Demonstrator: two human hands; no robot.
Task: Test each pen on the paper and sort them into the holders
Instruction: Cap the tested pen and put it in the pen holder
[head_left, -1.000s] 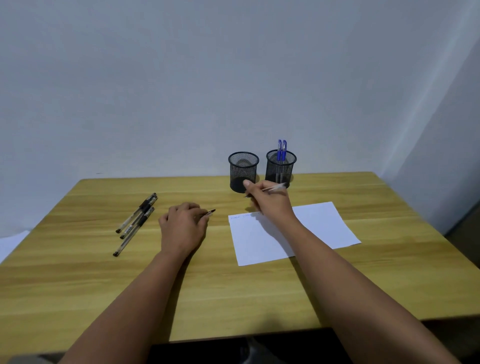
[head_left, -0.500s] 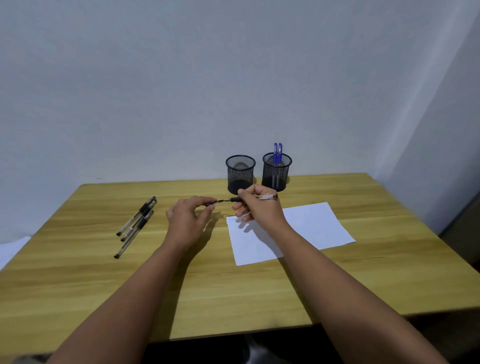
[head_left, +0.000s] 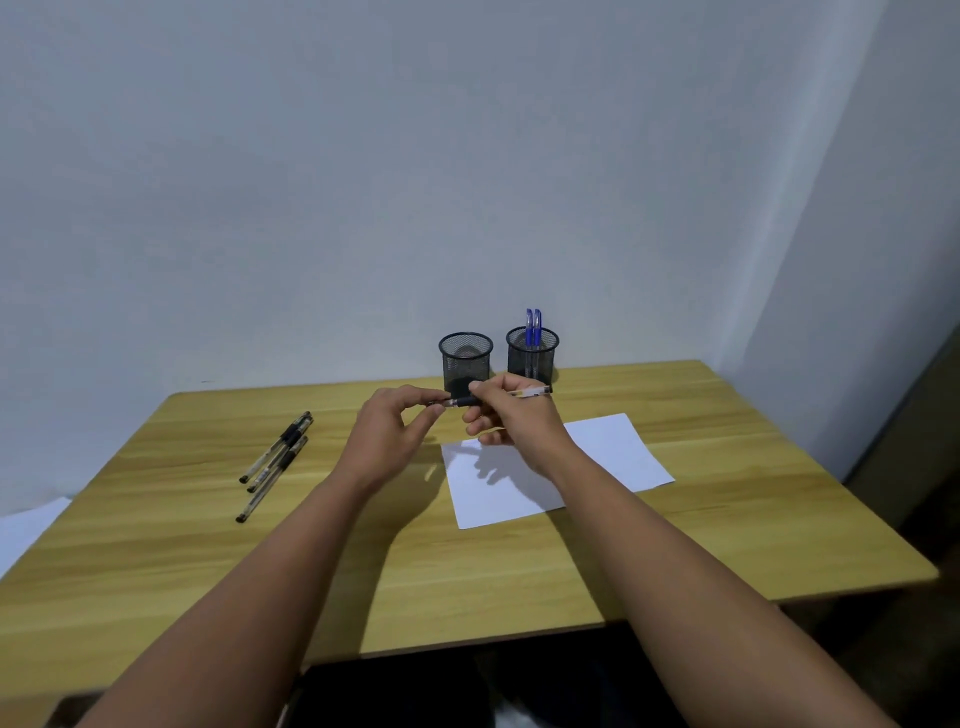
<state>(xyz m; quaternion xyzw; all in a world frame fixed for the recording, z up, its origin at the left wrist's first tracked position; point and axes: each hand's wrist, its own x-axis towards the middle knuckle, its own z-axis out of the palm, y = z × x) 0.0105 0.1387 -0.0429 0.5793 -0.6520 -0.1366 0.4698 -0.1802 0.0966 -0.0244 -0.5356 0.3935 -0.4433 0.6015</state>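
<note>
A wooden table (head_left: 675, 545) is filling the lower half of the view, with a white sheet of paper (head_left: 597, 462) lying flat right of centre. At the far edge, two black mesh holders are standing side by side: the left holder (head_left: 465, 361) is showing no pens above its rim, while the right holder (head_left: 532, 356) is carrying two blue pens (head_left: 533, 326) upright. Three black pens (head_left: 275, 460) are lying together on the table's left side, well apart from the paper and apparently awaiting their test.

Both forearms are reaching forward and meeting above the paper's far left corner. The right hand (head_left: 511, 421) is closing its thumb and fingers around the barrel of the pen in hand (head_left: 530, 393), holding it roughly level with its tail pointing right. The left hand (head_left: 387, 436) is pinching narrowly at the pen's tip end, where the black cap (head_left: 460, 401) is sitting.

The step in hand is judged to be capping. Doing it well is calling for the right hand to be keeping the barrel steady while the left is pushing the cap straight along the pen's axis, not at an angle, until it seats. Which holder this pen belongs in cannot be told; any marks on the paper are too faint to read.
</note>
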